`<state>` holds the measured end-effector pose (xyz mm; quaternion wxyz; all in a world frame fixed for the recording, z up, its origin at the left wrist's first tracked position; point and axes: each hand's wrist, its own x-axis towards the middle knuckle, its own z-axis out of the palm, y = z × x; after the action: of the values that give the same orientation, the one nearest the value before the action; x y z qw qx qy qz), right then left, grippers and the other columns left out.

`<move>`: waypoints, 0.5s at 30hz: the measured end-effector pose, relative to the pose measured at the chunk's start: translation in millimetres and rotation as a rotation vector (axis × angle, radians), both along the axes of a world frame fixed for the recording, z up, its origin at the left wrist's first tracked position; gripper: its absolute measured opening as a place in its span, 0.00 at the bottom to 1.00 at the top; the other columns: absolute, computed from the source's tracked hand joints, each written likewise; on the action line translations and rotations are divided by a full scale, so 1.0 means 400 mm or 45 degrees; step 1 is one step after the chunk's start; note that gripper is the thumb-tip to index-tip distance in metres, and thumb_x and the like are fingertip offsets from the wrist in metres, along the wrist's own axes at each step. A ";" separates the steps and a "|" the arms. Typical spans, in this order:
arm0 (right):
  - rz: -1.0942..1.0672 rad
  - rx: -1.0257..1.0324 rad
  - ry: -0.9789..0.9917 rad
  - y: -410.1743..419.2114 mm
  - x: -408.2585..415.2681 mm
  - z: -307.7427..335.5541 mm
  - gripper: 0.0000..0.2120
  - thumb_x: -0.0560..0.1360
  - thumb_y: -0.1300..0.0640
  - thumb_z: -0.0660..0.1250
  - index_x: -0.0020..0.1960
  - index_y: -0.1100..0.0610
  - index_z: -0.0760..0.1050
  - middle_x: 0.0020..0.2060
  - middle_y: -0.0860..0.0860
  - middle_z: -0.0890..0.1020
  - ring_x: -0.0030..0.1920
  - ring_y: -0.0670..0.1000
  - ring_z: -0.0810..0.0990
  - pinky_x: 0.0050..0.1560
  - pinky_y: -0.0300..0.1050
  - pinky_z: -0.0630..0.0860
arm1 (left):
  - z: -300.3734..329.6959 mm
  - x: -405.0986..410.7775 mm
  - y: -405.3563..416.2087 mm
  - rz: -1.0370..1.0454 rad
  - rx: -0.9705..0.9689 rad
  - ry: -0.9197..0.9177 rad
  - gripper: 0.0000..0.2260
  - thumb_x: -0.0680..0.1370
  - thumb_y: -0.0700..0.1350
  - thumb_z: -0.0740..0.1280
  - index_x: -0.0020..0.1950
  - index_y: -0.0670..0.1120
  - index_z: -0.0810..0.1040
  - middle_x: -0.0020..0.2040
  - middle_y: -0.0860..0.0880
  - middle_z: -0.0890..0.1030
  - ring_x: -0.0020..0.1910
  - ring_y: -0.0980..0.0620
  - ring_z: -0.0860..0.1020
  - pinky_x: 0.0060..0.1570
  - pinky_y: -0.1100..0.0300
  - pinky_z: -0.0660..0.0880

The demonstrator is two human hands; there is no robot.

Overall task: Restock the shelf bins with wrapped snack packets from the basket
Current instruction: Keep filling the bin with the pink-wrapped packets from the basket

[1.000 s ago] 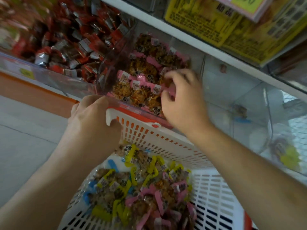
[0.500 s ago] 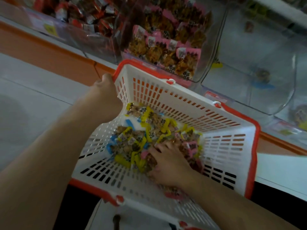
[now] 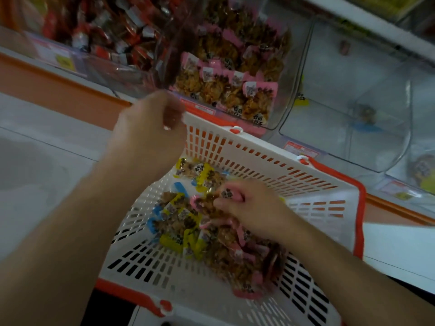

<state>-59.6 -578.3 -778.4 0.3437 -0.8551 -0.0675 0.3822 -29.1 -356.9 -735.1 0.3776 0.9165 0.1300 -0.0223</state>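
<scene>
The shelf [image 3: 47,74] runs across the top of the frame, its clear bins side by side. The bin [image 3: 277,95] at upper centre is partly filled with pink packets [image 3: 256,95]; the bin [image 3: 367,107] to its right looks nearly bare, and the one at upper left holds red packets [image 3: 113,36]. Below them, filling the lower centre, the white basket [image 3: 270,158] with its orange rim is tipped against the shelf edge.

The left hand [image 3: 150,128] is closed on the basket's upper left corner, steadying it. The right hand [image 3: 249,205] is down in the pile at the frame's middle, fingers pinched round a few pink packets [image 3: 226,196], with more pink ones trailing toward the lower right. Yellow packets [image 3: 188,234] and blue ones [image 3: 179,187] lie mixed in at centre left.

To do this grab well, I judge the hand should take only pink packets, shaking loose any yellow or blue ones caught among them, and lift with the palm cupped so nothing drops over the low near rim. The left hand should hold the tilt steady so the pile does not slide.

The exact number of packets gripped cannot be told: the hand covers them and motion blurs the pink ones at lower right. The print on the wrappers is too small to read, the small things in the right bin are unclear, and the rightmost bin is cut off.
</scene>
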 end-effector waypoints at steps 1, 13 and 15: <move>-0.082 0.095 -0.003 -0.008 0.015 0.040 0.15 0.82 0.50 0.72 0.36 0.45 0.81 0.25 0.34 0.76 0.30 0.39 0.80 0.36 0.35 0.74 | 0.005 -0.005 -0.014 -0.089 -0.170 0.096 0.06 0.81 0.48 0.67 0.56 0.54 0.81 0.51 0.56 0.84 0.51 0.55 0.83 0.49 0.61 0.78; -0.571 0.555 -0.147 -0.092 0.105 0.128 0.04 0.81 0.54 0.74 0.52 0.51 0.88 0.38 0.55 0.86 0.39 0.57 0.85 0.50 0.65 0.85 | 0.015 0.006 -0.088 -0.271 -0.875 0.361 0.08 0.69 0.52 0.75 0.47 0.53 0.87 0.37 0.51 0.84 0.32 0.56 0.80 0.34 0.65 0.76; -0.493 0.555 -0.078 -0.100 0.123 0.138 0.06 0.80 0.59 0.75 0.46 0.50 0.86 0.36 0.52 0.87 0.37 0.50 0.86 0.45 0.55 0.83 | 0.017 0.012 -0.105 -0.122 -0.904 0.282 0.08 0.71 0.53 0.74 0.48 0.55 0.87 0.39 0.53 0.87 0.34 0.57 0.82 0.35 0.65 0.76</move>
<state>-10.4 -618.2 -723.3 0.5835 -0.7693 0.0062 0.2600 -24.1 -398.9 -728.4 0.6541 0.7255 0.1112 -0.1827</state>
